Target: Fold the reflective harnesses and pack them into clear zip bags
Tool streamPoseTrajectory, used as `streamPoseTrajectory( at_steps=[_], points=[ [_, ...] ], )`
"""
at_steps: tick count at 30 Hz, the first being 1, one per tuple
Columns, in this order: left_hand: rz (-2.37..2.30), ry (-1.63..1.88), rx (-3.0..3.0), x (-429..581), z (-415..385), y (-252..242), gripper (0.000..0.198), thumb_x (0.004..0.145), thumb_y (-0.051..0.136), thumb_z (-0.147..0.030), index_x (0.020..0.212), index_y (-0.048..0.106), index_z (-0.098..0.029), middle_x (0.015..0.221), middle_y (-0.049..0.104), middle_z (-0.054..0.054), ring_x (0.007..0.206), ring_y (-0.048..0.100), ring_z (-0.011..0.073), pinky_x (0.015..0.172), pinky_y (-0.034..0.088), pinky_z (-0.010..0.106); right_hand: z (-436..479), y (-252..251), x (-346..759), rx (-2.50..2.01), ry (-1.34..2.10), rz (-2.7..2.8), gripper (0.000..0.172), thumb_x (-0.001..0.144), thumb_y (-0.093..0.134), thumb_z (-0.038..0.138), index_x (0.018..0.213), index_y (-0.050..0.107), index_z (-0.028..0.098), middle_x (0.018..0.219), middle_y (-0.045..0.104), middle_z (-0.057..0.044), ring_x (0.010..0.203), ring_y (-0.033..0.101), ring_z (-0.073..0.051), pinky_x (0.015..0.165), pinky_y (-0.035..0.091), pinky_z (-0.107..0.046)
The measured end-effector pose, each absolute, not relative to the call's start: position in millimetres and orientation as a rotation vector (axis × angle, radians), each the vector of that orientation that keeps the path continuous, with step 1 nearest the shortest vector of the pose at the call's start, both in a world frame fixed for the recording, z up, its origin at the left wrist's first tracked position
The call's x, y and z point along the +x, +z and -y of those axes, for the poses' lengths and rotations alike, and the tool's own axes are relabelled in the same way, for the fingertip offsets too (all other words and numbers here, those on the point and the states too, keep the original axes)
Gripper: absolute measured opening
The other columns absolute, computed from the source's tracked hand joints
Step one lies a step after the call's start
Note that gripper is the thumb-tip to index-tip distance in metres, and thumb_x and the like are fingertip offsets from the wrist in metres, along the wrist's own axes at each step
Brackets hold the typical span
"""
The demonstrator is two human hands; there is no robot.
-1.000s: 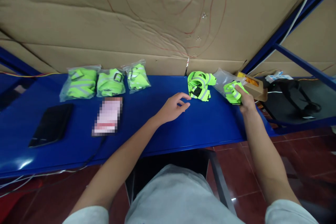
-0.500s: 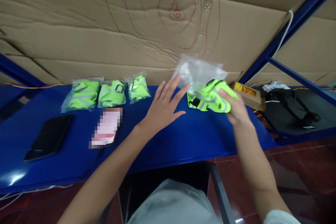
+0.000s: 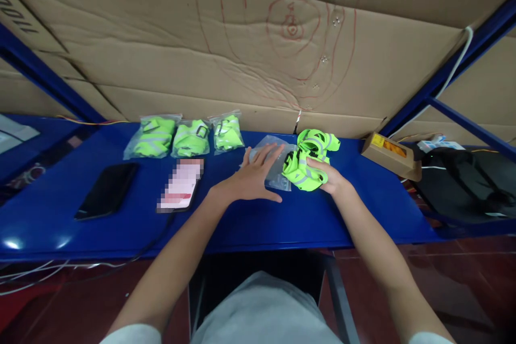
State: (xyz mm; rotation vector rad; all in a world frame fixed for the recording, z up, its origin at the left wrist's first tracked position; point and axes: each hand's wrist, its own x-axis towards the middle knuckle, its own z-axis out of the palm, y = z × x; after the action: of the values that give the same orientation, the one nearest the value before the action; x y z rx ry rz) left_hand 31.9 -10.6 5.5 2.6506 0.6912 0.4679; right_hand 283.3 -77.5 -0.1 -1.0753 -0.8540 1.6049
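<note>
My right hand [image 3: 331, 174] is closed round a neon-yellow reflective strap bundle [image 3: 304, 172] with grey bands and black buckles. Part of the bundle spreads behind the fingers toward the cardboard. A clear plastic bag [image 3: 278, 174] lies flat on the blue table, just left of the bundle. Over the bag's left part hovers or rests my left hand [image 3: 252, 177], its fingers spread and thumb apart; whether it touches the plastic I cannot tell. To the left stand three clear bags of similar yellow straps: a large one [image 3: 153, 137], a middle one [image 3: 191, 138] and a small one [image 3: 228, 133].
A phone with a lit, blurred screen [image 3: 181, 185] and a dark phone-like slab [image 3: 107, 191] lie on the blue table [image 3: 250, 231]. At right are an opened cardboard box [image 3: 391, 155] and a black chair-like surface [image 3: 455, 188]. A cardboard wall [image 3: 242, 64] closes the back.
The clear bag, lifted beside the straps before, now lies on the table. My right hand has brought the straps nearer and leftward. My left hand stays spread, now over the bag. The view shifted.
</note>
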Motion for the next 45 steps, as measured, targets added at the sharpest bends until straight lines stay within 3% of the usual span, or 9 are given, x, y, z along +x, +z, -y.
streamPoseTrajectory(
  at_steps=[4, 7, 9, 12, 16, 20, 25, 39, 45],
  points=[
    [-0.576, 0.456, 2.646, 28, 15, 21, 0.144, 0.062, 0.088, -0.066, 0.164, -0.01, -0.037, 0.175, -0.002, 0.013, 0.16, -0.006, 0.0414, 0.122, -0.009, 0.069, 79, -5, 285, -1.117, 1.675, 0.921, 0.045, 0.061, 0.094, 0.041, 0.098, 0.078, 0.02, 0.099, 0.082, -0.006, 0.087, 0.079, -0.023, 0.086, 0.063, -0.036],
    [-0.482, 0.403, 2.592, 33, 17, 21, 0.141, 0.064, 0.088, -0.063, 0.164, -0.008, -0.037, 0.174, 0.009, 0.013, 0.16, 0.004, 0.0411, 0.123, -0.007, 0.069, 82, -4, 287, -1.109, 1.713, 0.991, 0.046, 0.06, 0.095, 0.039, 0.098, 0.078, 0.019, 0.094, 0.081, -0.005, 0.081, 0.078, -0.021, 0.078, 0.064, -0.033],
    [-0.487, 0.394, 2.512, 36, 16, 14, 0.139, 0.065, 0.087, -0.064, 0.165, -0.005, -0.037, 0.173, 0.015, 0.013, 0.159, 0.014, 0.0413, 0.125, 0.003, 0.068, 83, -2, 288, -1.11, 1.709, 1.024, 0.047, 0.06, 0.095, 0.038, 0.099, 0.077, 0.02, 0.094, 0.081, -0.004, 0.08, 0.078, -0.02, 0.077, 0.063, -0.031],
    [-0.542, 0.453, 2.416, 34, 14, 6, 0.131, 0.068, 0.084, -0.065, 0.166, 0.001, -0.037, 0.173, 0.016, 0.012, 0.158, 0.019, 0.0399, 0.125, 0.018, 0.062, 83, 2, 294, -1.144, 1.651, 1.033, 0.046, 0.063, 0.095, 0.04, 0.101, 0.077, 0.021, 0.099, 0.081, -0.004, 0.082, 0.077, -0.019, 0.08, 0.063, -0.031],
    [-0.562, 0.543, 2.336, 27, 10, 6, 0.125, 0.072, 0.083, -0.063, 0.166, 0.005, -0.034, 0.173, 0.015, 0.011, 0.159, 0.017, 0.0366, 0.128, 0.017, 0.056, 84, 8, 304, -1.173, 1.523, 1.022, 0.051, 0.06, 0.096, 0.042, 0.103, 0.077, 0.021, 0.102, 0.081, -0.005, 0.083, 0.077, -0.019, 0.083, 0.063, -0.034],
    [-0.469, 0.495, 2.203, 26, 7, 8, 0.12, 0.072, 0.084, -0.059, 0.165, 0.012, -0.034, 0.173, 0.017, 0.009, 0.158, 0.022, 0.0334, 0.128, 0.022, 0.049, 90, 14, 304, -1.034, 1.6, 1.202, 0.062, 0.063, 0.094, 0.045, 0.117, 0.075, 0.021, 0.122, 0.076, -0.01, 0.098, 0.076, -0.026, 0.092, 0.061, -0.042],
    [-0.424, 0.411, 2.152, 29, 8, 7, 0.109, 0.075, 0.083, -0.058, 0.163, 0.023, -0.032, 0.171, 0.023, 0.01, 0.158, 0.024, 0.0322, 0.128, 0.022, 0.049, 93, 18, 298, -0.889, 1.637, 1.399, 0.055, 0.076, 0.086, 0.041, 0.126, 0.074, 0.023, 0.137, 0.069, -0.011, 0.112, 0.073, -0.026, 0.098, 0.059, -0.039],
    [-0.426, 0.404, 2.036, 30, 10, 13, 0.103, 0.08, 0.078, -0.061, 0.163, 0.024, -0.032, 0.172, 0.024, 0.007, 0.158, 0.026, 0.0311, 0.128, 0.024, 0.047, 93, 25, 306, -0.905, 1.428, 1.617, 0.054, 0.077, 0.084, 0.048, 0.124, 0.075, 0.024, 0.141, 0.065, -0.009, 0.126, 0.064, -0.028, 0.106, 0.052, -0.04],
    [-0.289, 0.331, 1.848, 35, 17, 11, 0.089, 0.09, 0.053, -0.076, 0.163, 0.026, -0.032, 0.17, 0.03, 0.006, 0.155, 0.032, 0.0307, 0.123, 0.037, 0.048, 93, 21, 296, -0.871, 1.401, 1.769, 0.047, 0.075, 0.087, 0.045, 0.117, 0.078, 0.026, 0.145, 0.063, -0.008, 0.136, 0.057, -0.029, 0.114, 0.045, -0.043]
  ],
)
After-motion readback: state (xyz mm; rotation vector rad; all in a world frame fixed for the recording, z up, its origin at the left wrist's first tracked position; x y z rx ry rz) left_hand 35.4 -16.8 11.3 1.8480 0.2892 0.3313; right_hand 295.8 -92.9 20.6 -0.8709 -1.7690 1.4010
